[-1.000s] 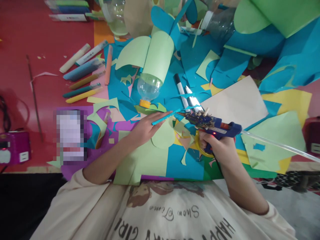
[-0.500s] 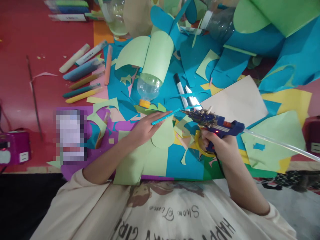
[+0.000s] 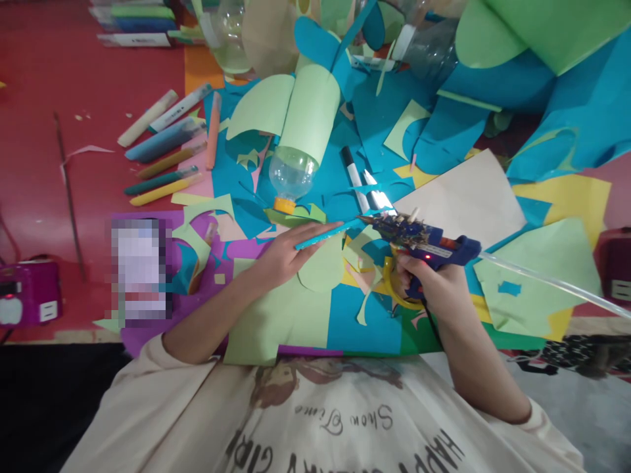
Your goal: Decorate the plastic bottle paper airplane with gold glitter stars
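My left hand (image 3: 290, 253) holds a narrow blue paper strip (image 3: 320, 234), which slants up toward the right across the fingers. My right hand (image 3: 428, 282) is wrapped round the handle of a dark blue hot glue gun (image 3: 428, 243) with a small red light lit. The gun's nozzle lies close to the strip's right end; whether they touch I cannot tell. A clear glue stick (image 3: 552, 282) juts from the back of the gun. Just beyond my left hand lies a plastic bottle (image 3: 293, 174) with an orange cap, wrapped in light green paper (image 3: 313, 108).
Markers (image 3: 167, 141) lie in a row at the left, above a blurred phone (image 3: 140, 269). Behind my right hand is a yellow ring-shaped object (image 3: 389, 279). Paper scraps and a beige sheet (image 3: 468, 197) cover the table. More bottles (image 3: 434, 56) stand at the back.
The blue strip has shifted slightly left and down along with my left hand. The glue gun stays almost in place, its nozzle now nearer the strip's right end.
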### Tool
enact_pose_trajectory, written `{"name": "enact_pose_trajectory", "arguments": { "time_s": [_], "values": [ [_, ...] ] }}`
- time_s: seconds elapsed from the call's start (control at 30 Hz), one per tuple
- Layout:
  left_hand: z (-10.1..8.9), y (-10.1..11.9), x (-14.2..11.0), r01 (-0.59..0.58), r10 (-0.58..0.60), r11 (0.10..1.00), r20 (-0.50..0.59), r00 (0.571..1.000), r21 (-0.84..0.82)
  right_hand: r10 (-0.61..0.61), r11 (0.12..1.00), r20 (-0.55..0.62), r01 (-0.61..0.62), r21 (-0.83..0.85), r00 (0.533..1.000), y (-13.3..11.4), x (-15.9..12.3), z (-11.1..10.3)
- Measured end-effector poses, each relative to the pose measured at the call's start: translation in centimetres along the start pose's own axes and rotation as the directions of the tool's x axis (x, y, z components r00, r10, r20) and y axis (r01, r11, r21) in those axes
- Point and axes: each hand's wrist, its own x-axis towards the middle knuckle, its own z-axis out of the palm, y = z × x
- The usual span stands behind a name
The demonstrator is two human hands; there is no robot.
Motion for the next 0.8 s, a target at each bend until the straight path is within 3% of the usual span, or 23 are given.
{"name": "enact_pose_trajectory", "arguments": {
  "time_s": [0.07, 0.13, 0.2, 0.37, 0.5, 0.63, 0.7, 0.8],
  "values": [
    [-0.1, 0.0, -0.1, -0.029, 0.029, 0.999, 0.000, 1.000, -0.017, 0.065, 0.990, 0.028, -0.068, 0.126, 0.997, -0.2, 0.1, -0.3],
    [-0.1, 0.0, -0.1, -0.037, 0.036, 0.999, -0.022, 0.999, -0.026, 0.113, 0.972, -0.022, -0.106, 0.208, 0.993, -0.5, 0.3, -1.1],
    [0.0, 0.1, -0.1, -0.035, 0.033, 0.999, -0.056, 0.998, -0.039, 0.127, 0.969, -0.131, -0.095, 0.227, 0.983, -0.9, 0.7, -2.3],
    [0.1, 0.0, 0.0, -0.054, 0.048, 0.996, -0.083, 0.995, -0.072, 0.032, 0.964, -0.268, 0.041, 0.262, 0.963, -2.3, 2.1, -5.7],
    [0.1, -0.1, -0.1, -0.031, 0.025, 0.996, -0.067, 0.997, -0.087, 0.073, 0.993, -0.447, -0.023, 0.116, 0.891, -2.5, 3.0, -7.7],
    [0.2, 0.1, 0.0, 0.034, -0.046, 0.991, -0.096, 0.994, -0.128, 0.094, 0.969, -0.668, -0.222, -0.110, 0.738, -2.3, 3.4, -8.9],
    [0.2, 0.3, 0.0, 0.122, -0.143, 0.980, -0.131, 0.981, -0.156, 0.036, 0.896, -0.718, -0.341, -0.286, 0.695, -2.6, 3.4, -9.2],
    [0.3, 0.7, 0.1, 0.256, -0.290, 0.943, -0.149, 0.945, -0.214, -0.045, 0.656, -0.677, -0.489, -0.574, 0.734, -3.4, 3.2, -9.5]
  ]
}}
